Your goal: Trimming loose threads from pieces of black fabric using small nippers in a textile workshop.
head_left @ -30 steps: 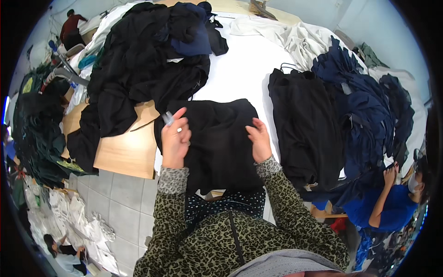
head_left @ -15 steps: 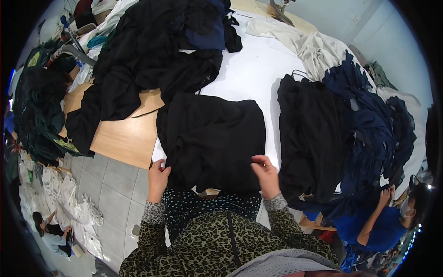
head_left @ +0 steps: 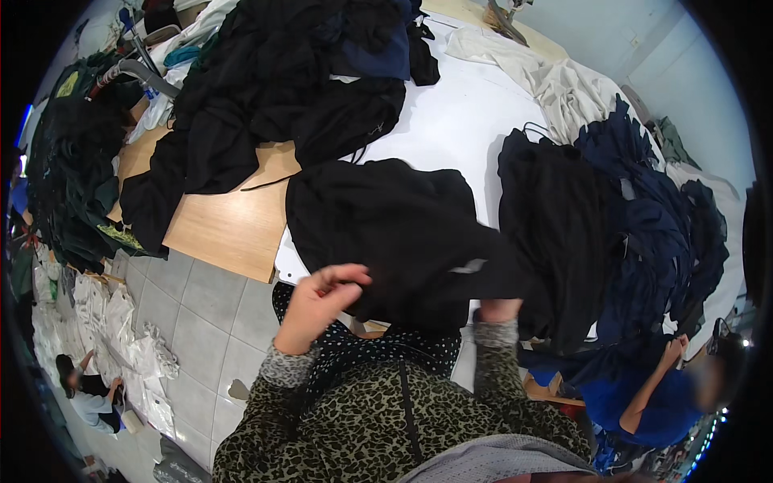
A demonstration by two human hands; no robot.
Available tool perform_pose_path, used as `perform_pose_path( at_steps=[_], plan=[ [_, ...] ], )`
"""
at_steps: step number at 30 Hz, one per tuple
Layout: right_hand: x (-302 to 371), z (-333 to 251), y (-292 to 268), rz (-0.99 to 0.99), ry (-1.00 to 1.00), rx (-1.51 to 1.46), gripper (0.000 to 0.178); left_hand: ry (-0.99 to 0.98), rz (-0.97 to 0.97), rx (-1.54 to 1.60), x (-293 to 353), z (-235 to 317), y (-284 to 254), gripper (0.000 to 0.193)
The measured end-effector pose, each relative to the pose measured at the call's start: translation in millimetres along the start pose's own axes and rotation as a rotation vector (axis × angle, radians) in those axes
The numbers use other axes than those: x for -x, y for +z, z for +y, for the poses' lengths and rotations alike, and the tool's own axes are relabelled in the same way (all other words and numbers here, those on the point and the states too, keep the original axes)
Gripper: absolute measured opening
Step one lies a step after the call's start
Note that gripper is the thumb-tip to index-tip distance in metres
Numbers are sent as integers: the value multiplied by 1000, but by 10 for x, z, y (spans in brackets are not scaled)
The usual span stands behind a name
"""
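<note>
In front of me the garment (head_left: pixel 386 225) lies on the table (head_left: pixel 459 121), its near edge lifted towards me; my left hand (head_left: pixel 318 302) is at its near left edge, my right hand (head_left: pixel 498 310) under its near right corner; behind it, to the left, a heap of clothes (head_left: pixel 274 88) lies on the table; to the right is a second pile (head_left: pixel 612 225); left of the table, below it, is the floor (head_left: pixel 177 314).

Grey tiled floor (head_left: pixel 173 318), pale wall (head_left: pixel 592 28), wooden tabletop (head_left: pixel 229 229).
</note>
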State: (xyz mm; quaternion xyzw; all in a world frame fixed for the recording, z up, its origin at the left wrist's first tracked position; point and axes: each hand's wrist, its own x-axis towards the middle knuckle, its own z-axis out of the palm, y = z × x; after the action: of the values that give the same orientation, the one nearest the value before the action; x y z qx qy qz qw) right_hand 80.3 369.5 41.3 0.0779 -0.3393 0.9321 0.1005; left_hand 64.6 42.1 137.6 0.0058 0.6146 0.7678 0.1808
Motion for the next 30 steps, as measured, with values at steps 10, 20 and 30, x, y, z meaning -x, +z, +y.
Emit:
perform_pose_path(
  at_steps=[10, 20, 30],
  plan=[
    [208, -1097, 245, 205, 66, 1954, 50, 108, 601, -264, -763, -835, -947, 23],
    [-926, 615, 290, 262, 62, 1737, 121, 513, 733, -683, -1308, -1279, -1000, 15],
    [-872, 147, 555, 331, -154, 989, 22, 406, 715, -542, -1205, -1326, -986, 12]
  ],
)
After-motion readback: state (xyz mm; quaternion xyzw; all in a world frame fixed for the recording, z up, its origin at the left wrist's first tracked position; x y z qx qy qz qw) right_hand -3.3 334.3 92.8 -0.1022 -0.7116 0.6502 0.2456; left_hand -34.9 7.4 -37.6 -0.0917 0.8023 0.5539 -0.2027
